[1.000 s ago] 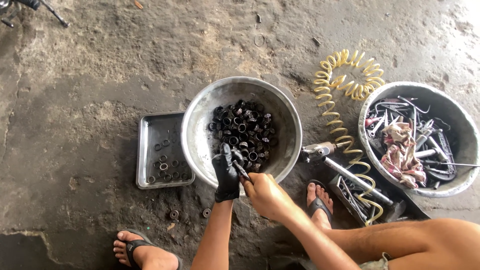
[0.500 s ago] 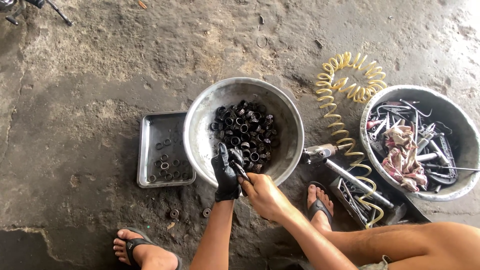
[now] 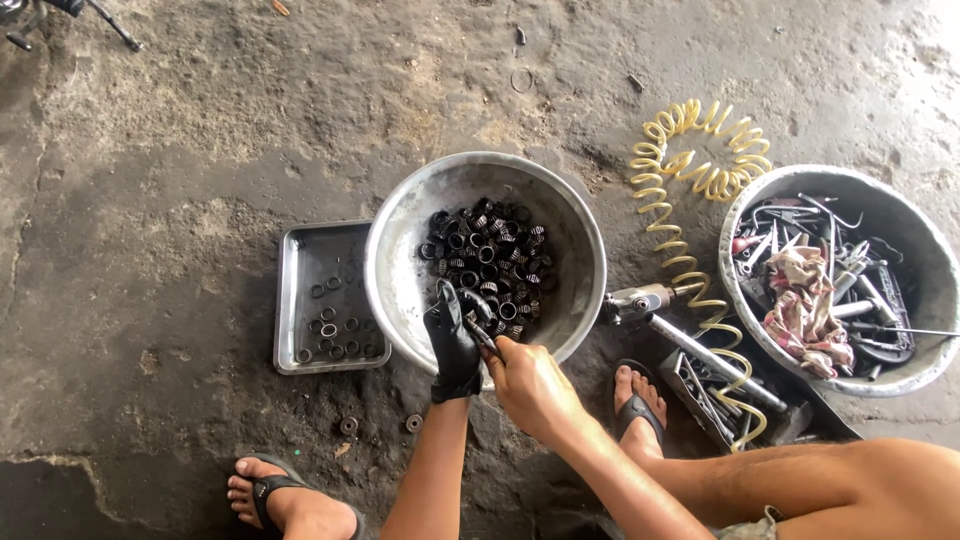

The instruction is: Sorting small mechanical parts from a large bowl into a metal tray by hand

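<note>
A stained concrete floor point(image 3: 200, 130) fills the view from above, and a squatting person's arms and sandalled feet enter from the six o'clock edge. At the centre sits a large round metal basin point(image 3: 410, 230) holding a heap of dark ring-shaped bearings point(image 3: 490, 255). At three o'clock, well apart, a second metal basin point(image 3: 920, 270) is packed with hand tools and a rag. Between the two basins a coiled yellow air hose point(image 3: 690, 150) runs down to an air tool point(image 3: 640, 302) lying on the floor. Touching the central basin at its nine o'clock side is a shallow rectangular steel tray point(image 3: 290, 300) with roughly a dozen small loose rings point(image 3: 335, 340) gathered in its near half.

The left hand point(image 3: 455, 345), in a black glove, has its fingers closed on one bearing point(image 3: 474, 303) at the basin's six o'clock rim. The bare right hand point(image 3: 530, 385) grips a thin metal pick point(image 3: 484, 338) aimed at that bearing.

Judging by the full heap and the sparse tray, most of the work seems left.
</note>
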